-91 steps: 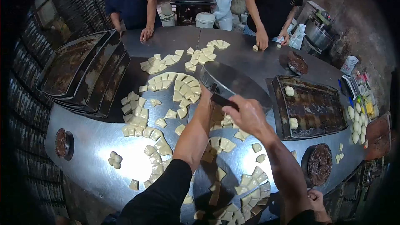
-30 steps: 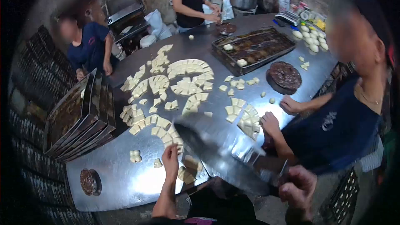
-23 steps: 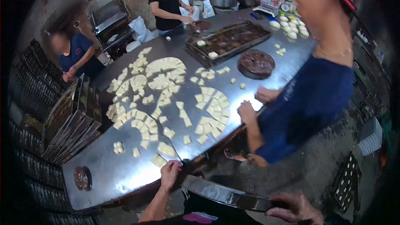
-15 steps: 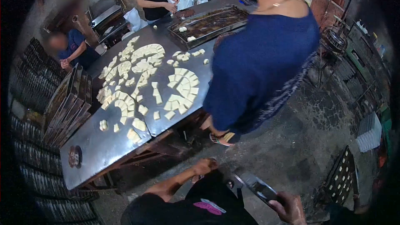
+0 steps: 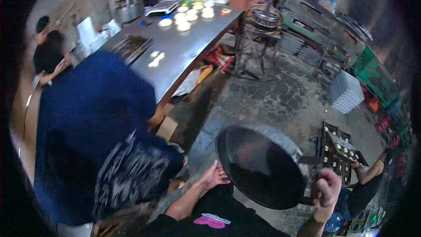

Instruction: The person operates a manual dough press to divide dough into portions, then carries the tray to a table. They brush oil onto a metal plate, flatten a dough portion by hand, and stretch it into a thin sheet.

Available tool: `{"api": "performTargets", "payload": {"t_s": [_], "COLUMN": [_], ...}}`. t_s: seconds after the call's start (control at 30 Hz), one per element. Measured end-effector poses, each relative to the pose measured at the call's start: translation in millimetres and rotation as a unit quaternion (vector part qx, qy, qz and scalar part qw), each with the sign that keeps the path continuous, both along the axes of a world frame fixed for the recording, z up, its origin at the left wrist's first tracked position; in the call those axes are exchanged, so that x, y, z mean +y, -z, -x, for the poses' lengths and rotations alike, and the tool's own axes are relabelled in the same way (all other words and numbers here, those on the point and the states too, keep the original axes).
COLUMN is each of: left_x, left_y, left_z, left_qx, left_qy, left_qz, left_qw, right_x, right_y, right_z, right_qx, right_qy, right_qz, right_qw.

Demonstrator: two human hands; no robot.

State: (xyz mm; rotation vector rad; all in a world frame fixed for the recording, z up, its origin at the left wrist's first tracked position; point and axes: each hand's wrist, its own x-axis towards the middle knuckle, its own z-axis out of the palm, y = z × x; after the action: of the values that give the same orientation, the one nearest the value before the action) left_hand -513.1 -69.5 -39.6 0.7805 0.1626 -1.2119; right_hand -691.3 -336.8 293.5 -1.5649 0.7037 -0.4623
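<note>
A round, dark pan (image 5: 263, 166) is tilted up in front of me, its black face showing. My right hand (image 5: 326, 187) is closed at its right side, by the dark handle (image 5: 309, 160); the exact grip is blurred. My left hand (image 5: 215, 176) is open, fingers spread, just off the pan's left rim and holding nothing. A person in a navy shirt (image 5: 96, 123) bends close on my left, between me and part of the table.
The metal table (image 5: 175, 57) bears pale dough pieces (image 5: 156, 59), round dough portions (image 5: 191, 16) and a dark tray (image 5: 132, 47). Another person (image 5: 49, 52) stands behind it. At right are stacked white trays (image 5: 346, 92) and a person's hand (image 5: 357, 165) at a dough-filled tray.
My view has swung right. The pan, seen nearly edge-on before, now shows its broad dark face. My left hand has opened and come beside the rim; my right hand has risen.
</note>
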Motion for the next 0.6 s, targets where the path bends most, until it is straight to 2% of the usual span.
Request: {"api": "performTargets", "payload": {"t_s": [0.03, 0.1, 0.17, 0.2, 0.27, 0.3, 0.37, 0.4, 0.47, 0.6], "left_x": [-29, -82, -124, -143, -182, -197, -216, -230, -245, -239], "left_y": [-24, -90, -110, -117, -119, -118, -126, -138, -118, -106], "left_z": [-22, -69, -118, -130, -172, -196, -242, -266, -323, -422], "left_qx": [0.052, 0.101, 0.079, 0.034, -0.047, -0.05, -0.121, -0.118, -0.168, -0.242], "left_qy": [-0.031, -0.062, -0.063, -0.101, -0.16, -0.159, -0.176, -0.232, -0.282, -0.386], "left_qz": [0.113, 0.085, 0.123, 0.099, 0.09, 0.091, -0.068, -0.066, -0.071, -0.138], "left_qw": [0.992, 0.989, 0.987, 0.989, 0.982, 0.982, 0.975, 0.963, 0.942, 0.88], "right_x": [-27, -70, -108, -130, -186, -211, -245, -262, -281, -299], "right_y": [-4, -17, -21, -11, 25, 49, 94, 130, 174, 230], "right_z": [-23, -66, -118, -133, -181, -206, -260, -290, -357, -527], "right_qx": [-0.027, -0.03, -0.087, -0.082, -0.045, -0.011, 0.015, 0.025, 0.067, 0.099], "right_qy": [-0.004, 0.049, 0.106, 0.096, 0.083, 0.085, 0.08, 0.083, 0.081, -0.031], "right_qz": [-0.02, -0.038, -0.1, -0.096, -0.062, -0.065, -0.087, -0.094, -0.133, -0.169], "right_qw": [0.999, 0.998, 0.985, 0.987, 0.994, 0.994, 0.993, 0.992, 0.986, 0.98]}}
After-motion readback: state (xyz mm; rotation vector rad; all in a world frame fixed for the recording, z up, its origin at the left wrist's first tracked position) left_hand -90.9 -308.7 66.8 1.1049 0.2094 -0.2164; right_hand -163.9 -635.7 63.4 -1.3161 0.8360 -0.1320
